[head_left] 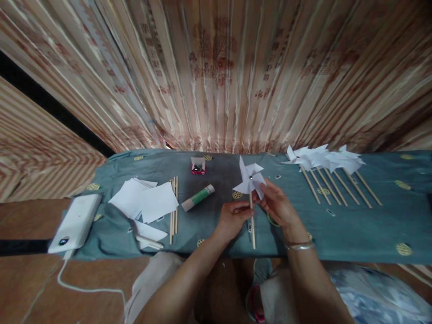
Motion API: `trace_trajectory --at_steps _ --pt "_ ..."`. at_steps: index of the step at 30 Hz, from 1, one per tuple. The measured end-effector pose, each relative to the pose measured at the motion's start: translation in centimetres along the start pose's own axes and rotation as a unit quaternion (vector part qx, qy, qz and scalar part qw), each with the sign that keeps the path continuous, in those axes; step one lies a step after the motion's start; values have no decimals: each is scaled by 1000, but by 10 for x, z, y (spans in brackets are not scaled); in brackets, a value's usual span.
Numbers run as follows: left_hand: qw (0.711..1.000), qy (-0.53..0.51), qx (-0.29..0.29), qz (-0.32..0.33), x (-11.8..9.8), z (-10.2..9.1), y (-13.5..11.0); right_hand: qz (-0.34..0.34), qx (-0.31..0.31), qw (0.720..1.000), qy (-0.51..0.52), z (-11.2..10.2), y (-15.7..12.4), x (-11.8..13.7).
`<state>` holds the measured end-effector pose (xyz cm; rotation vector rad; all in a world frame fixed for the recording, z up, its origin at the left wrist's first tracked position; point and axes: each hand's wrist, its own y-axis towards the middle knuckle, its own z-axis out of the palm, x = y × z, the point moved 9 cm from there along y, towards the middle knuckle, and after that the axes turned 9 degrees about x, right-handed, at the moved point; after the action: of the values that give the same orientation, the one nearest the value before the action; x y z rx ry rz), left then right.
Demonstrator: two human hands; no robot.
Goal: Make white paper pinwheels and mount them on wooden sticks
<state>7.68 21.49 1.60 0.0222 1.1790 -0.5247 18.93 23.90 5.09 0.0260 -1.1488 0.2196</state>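
Observation:
A white paper pinwheel [249, 177] on a thin wooden stick [253, 234] stands nearly upright in front of me. A shiny pin shows at its centre. My left hand [233, 219] is closed around the stick below the paper blades. With its fingers, my right hand [277, 202] pinches the lower right blade; a metal bangle circles that wrist. To the right lie several finished-looking pinwheels [324, 158] in a row, their sticks pointing towards me. Left of my hands rests a glue stick [198, 198] with a green label.
A small red box [198, 166] of dark metal pins stands open at the back. White paper sheets [158, 201], loose wooden sticks [173, 209] and scissors [148, 240] lie on the left. A white power bank [76, 222] with a cable sits at the cloth-covered table's [216, 245] left end.

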Motion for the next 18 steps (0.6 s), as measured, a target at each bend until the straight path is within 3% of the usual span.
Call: trace_trajectory --at_steps 6,11,18 --pt "1000 -3 20 21 -9 3 4 -3 -26 999 -35 -12 -4 -4" --pt "999 -6 -4 39 -24 -5 6 0 -50 992 -117 -22 -16 -2" --pt "996 -16 -53 62 -34 -19 6 34 53 969 -239 6 -33 -9"
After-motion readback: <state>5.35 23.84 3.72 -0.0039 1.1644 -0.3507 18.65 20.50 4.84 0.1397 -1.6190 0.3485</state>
